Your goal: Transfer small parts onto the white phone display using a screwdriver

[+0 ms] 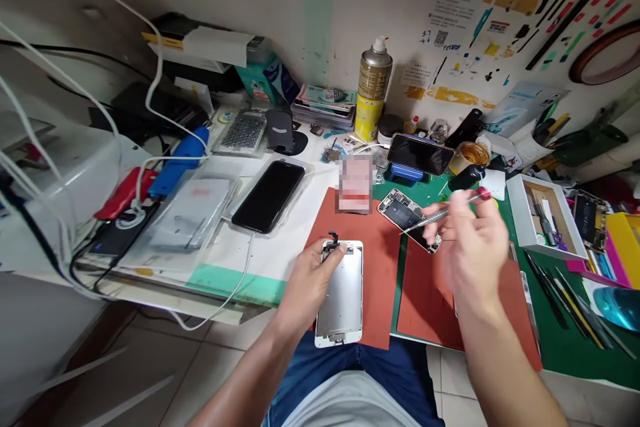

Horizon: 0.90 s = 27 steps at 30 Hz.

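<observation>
Head view looks down on a white phone screen panel (341,293) lying face down on a red mat (370,240), its near end hanging just over the desk edge above the person's lap. The left hand (307,280) rests on the panel's far left corner, fingers pressed together around a small black part (333,239) sticking up there, probably to steady the panel. The right hand (470,233) hovers above a second red mat, pinching a thin metal screwdriver (445,212) with a red cap; it is blurred, so the exact finger hold is hard to read. Just under the tool's tip lies an opened phone body (407,217), insides showing, set at an angle across the gap between both mats. Room is tight: a white tray (545,217) of tools sits to the right, a black phone (269,195) on plastic sleeves to the left, a spray can (373,90) by the wall.
</observation>
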Motion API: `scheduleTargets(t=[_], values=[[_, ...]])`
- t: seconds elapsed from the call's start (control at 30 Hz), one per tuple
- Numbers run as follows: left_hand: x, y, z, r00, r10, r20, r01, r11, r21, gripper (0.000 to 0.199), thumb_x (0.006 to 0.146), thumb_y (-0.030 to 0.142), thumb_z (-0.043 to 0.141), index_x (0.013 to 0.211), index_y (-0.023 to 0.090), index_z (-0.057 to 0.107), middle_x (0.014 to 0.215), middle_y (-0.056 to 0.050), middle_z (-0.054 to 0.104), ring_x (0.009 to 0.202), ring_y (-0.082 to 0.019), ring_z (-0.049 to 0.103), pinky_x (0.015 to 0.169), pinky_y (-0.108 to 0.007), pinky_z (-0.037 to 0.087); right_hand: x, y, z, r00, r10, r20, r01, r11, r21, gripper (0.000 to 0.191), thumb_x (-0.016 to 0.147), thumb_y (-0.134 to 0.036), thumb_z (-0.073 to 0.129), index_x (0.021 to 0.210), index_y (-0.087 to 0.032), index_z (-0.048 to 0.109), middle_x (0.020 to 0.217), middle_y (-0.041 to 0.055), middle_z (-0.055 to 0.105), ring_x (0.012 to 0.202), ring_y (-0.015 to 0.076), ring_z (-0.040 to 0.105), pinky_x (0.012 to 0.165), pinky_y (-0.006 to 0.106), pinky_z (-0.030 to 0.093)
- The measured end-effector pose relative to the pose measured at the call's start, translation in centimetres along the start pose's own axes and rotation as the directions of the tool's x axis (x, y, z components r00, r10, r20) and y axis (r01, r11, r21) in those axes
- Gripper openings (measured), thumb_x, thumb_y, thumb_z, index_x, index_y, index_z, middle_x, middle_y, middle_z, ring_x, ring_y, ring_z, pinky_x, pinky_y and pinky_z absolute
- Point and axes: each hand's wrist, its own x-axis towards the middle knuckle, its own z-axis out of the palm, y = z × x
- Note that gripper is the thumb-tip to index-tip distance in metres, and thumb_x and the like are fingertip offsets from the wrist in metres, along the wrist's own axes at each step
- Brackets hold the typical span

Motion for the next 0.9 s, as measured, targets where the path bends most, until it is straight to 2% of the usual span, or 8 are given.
scheduleTargets(t=[0.07,0.13,0.23,0.3,0.4,0.57,0.8,0.9], values=[[0.1,-0.2,-0.1,1.000,-0.001,-0.001,0.001,1.000,-0.002,0.039,0.084,0.056,0.083,0.090,0.020,0.068,0.078,0.000,0.069,0.068,-0.017,0.062,0.060,-0.024,0.043,-0.2,2.0,0.8,0.998,-0.045,-0.041,0.039,0.991,-0.129,0.043,0.091,-0.043,0.081,0.117,-0.027,0.050,0.082,-0.0026,0.076,0.054,0.0145,0.068,0.054,0.029,0.056],[0.3,-0.3,-0.1,1.000,-0.007,0.010,0.007,1.000,-0.008,0.040,0.085,0.057,0.082,0.088,0.021,0.065,0.078,0.000,0.068,0.068,-0.017,0.062,0.059,-0.024,0.044,-1.0,3.6,1.0,0.987,-0.150,-0.060,0.123,0.940,-0.318,0.061,0.090,-0.038,0.081,0.138,-0.028,0.045,0.089,-0.0001,0.078,0.064,0.0187,0.074,0.065,0.036,0.062],[0.6,-0.1,0.2,0.999,-0.001,0.033,0.001,1.000,-0.008,0.038,0.087,0.056,0.080,0.090,0.021,0.065,0.080,0.000,0.067,0.070,-0.018,0.062,0.060,-0.025,0.046,-2.1,4.7,0.8,0.959,-0.282,0.021,0.252,0.819,-0.516,0.066,0.095,-0.032,0.074,0.150,-0.025,0.038,0.094,0.0030,0.078,0.079,0.0236,0.080,0.079,0.044,0.065],[0.8,0.1,0.3,0.999,-0.006,0.047,0.007,1.000,-0.015,0.038,0.087,0.056,0.080,0.092,0.021,0.066,0.080,-0.001,0.067,0.070,-0.018,0.063,0.060,-0.025,0.048,-2.4,5.0,0.7,0.945,-0.317,0.080,0.305,0.766,-0.566,0.059,0.097,-0.028,0.072,0.148,-0.024,0.042,0.097,0.0044,0.078,0.087,0.0245,0.082,0.081,0.043,0.066],[1.0,0.3,0.4,0.998,-0.031,0.060,0.031,0.999,-0.009,0.040,0.086,0.059,0.080,0.087,0.022,0.064,0.077,0.000,0.065,0.067,-0.017,0.061,0.057,-0.024,0.047,-2.3,5.4,0.8,0.937,-0.334,0.106,0.329,0.736,-0.592,0.048,0.097,-0.027,0.073,0.139,-0.024,0.050,0.103,0.0063,0.078,0.092,0.0253,0.082,0.079,0.040,0.068],[1.0,0.3,0.1,0.997,-0.033,0.068,0.032,0.999,0.021,0.043,0.086,0.060,0.080,0.083,0.022,0.059,0.071,0.003,0.061,0.062,-0.014,0.056,0.054,-0.021,0.043,-2.2,6.0,1.0,0.951,-0.292,0.103,0.296,0.756,-0.584,0.042,0.096,-0.028,0.075,0.131,-0.026,0.053,0.103,0.0050,0.079,0.092,0.0255,0.083,0.079,0.040,0.070],[0.9,0.6,0.0,0.987,-0.110,0.116,0.120,0.989,-0.086,0.040,0.083,0.057,0.084,0.086,0.022,0.063,0.070,0.001,0.066,0.059,-0.016,0.060,0.055,-0.024,0.046,-2.2,6.2,1.0,0.947,-0.302,0.106,0.301,0.727,-0.617,0.041,0.096,-0.029,0.075,0.130,-0.025,0.052,0.102,0.0062,0.080,0.092,0.0259,0.083,0.080,0.040,0.069],[0.9,0.4,0.0,0.987,-0.089,0.132,0.103,0.989,-0.104,0.036,0.084,0.054,0.085,0.093,0.021,0.072,0.077,-0.002,0.073,0.067,-0.018,0.066,0.061,-0.026,0.051,-2.1,6.0,0.9,0.966,-0.250,0.064,0.241,0.784,-0.572,0.044,0.094,-0.032,0.079,0.128,-0.027,0.052,0.100,0.0051,0.081,0.087,0.0251,0.083,0.077,0.040,0.068]])
